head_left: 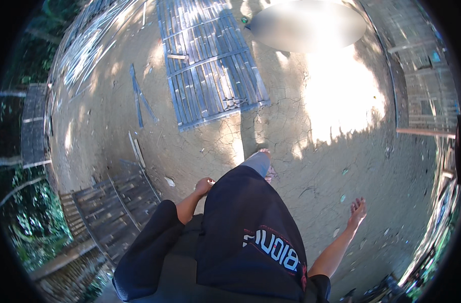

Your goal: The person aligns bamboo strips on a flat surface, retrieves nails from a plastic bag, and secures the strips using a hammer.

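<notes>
I look down on my own dark shirt and a leg stepping forward over cracked, dry earth. My left hand (pixel 204 186) hangs close to my hip with the fingers curled in, holding nothing that I can see. My right hand (pixel 357 208) swings out to the right over bare ground, fingers loosely apart and empty. A woven bamboo panel (pixel 210 60) lies flat on the ground ahead of me, well beyond both hands.
A dark slatted wooden panel (pixel 117 207) lies at my lower left. Two thin bamboo strips (pixel 139 98) lie crossed on the dirt. Bamboo fencing (pixel 84 45) runs along the far left, another bamboo wall (pixel 422 76) at the right. Greenery (pixel 33 222) borders the left edge.
</notes>
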{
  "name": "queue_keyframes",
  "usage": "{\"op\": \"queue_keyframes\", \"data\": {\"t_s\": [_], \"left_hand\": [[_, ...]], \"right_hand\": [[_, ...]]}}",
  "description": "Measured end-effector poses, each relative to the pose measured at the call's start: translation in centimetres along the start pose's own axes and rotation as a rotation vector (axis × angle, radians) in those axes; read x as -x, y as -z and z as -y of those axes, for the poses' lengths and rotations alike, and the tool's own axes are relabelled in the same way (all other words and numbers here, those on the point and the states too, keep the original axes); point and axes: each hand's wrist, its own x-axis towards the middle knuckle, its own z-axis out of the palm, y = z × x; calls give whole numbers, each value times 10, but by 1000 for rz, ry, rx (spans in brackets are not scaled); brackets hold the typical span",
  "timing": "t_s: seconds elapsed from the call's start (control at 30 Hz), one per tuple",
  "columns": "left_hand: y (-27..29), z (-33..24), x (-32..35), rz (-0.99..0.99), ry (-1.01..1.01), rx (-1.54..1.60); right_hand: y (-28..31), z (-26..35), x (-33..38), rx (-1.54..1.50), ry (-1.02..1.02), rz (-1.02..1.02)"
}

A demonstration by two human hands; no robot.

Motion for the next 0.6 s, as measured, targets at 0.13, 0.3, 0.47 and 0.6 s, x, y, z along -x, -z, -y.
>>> {"op": "queue_keyframes", "data": {"t_s": [0.13,0.3,0.47,0.6], "left_hand": [[-50,-32,-2,-87,74,39],[-107,-117,-32,-151,176,166],[-141,-223,-64,-126,74,216],[-148,-288,-85,-241,-18,304]], "right_hand": [[-74,97,-80,-14,155,244],[-118,76,-143,402,82,493],[-73,-9,-127,431,-432,459],[-49,-27,-144,501,-608,567]]}}
